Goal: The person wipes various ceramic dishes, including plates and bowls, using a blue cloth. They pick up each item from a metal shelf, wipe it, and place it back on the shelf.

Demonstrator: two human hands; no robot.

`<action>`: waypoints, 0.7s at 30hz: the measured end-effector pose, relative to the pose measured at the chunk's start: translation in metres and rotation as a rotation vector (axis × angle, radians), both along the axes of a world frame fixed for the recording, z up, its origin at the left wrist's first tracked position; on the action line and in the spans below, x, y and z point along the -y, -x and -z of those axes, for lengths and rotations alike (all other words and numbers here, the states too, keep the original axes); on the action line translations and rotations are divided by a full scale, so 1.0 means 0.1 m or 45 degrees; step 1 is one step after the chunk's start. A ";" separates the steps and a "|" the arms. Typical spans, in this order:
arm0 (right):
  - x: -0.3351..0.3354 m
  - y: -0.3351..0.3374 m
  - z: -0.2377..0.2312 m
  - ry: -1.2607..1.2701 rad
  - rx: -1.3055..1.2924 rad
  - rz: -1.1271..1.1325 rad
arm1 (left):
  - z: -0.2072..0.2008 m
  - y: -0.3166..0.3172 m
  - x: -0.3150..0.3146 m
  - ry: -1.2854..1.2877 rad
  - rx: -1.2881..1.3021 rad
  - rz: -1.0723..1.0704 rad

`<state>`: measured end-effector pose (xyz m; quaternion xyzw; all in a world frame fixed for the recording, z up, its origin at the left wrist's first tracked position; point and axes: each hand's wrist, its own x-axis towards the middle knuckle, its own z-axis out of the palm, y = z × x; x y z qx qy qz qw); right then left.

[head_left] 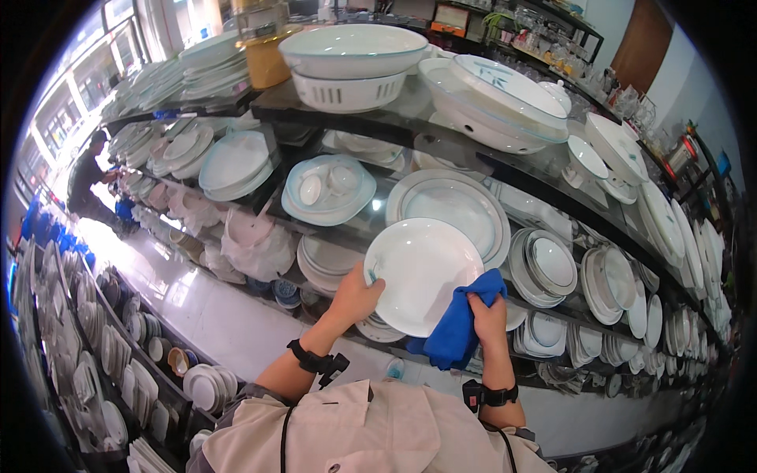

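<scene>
- The person's left hand point(359, 298) is gripping the left rim of a white plate point(426, 272), its thumb lying over the edge; the fingers behind are staying out of sight.
- The right hand point(489, 317) is clutching a bunched blue cloth point(451, 335) at the plate's lower right rim; one cannot tell whether its fingers are also pinching the china through the fabric.
- The plate is resting in the grasp, tilted face-up toward the person, in front of the crowded shelves. If the cloth is carrying part of its weight, slick glaze could be sliding against fabric, leaving the left hand bearing everything.
- A slip could be sending the plate down to the hard floor point(252, 315), or onto the lower plates point(325, 256), chipping both.
- The upper edge is overlapping the round plates point(449, 201) in view; contact is remaining unclear. A careless swing could be knocking rims together.
- The blue-rimmed dish point(329, 189) is sitting near on the left, so a wide turn could be catching it.
- The cloth's loose lower end is hanging free, and it could be snagging on shelved crockery.
</scene>
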<state>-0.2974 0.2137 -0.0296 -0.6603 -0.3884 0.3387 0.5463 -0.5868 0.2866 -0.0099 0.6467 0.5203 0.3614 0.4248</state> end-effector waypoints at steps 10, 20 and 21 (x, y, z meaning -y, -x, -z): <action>-0.62 -0.63 -0.10 0.101 0.322 -0.016 | 0.07 -0.67 -0.79 -0.082 -0.177 -0.002; -1.16 -1.09 -0.10 0.268 0.562 -0.152 | 0.09 -1.05 -1.31 -0.158 -0.471 0.009; -1.21 -1.12 -0.13 0.270 0.536 -0.175 | 0.10 -1.07 -1.37 -0.172 -0.497 0.015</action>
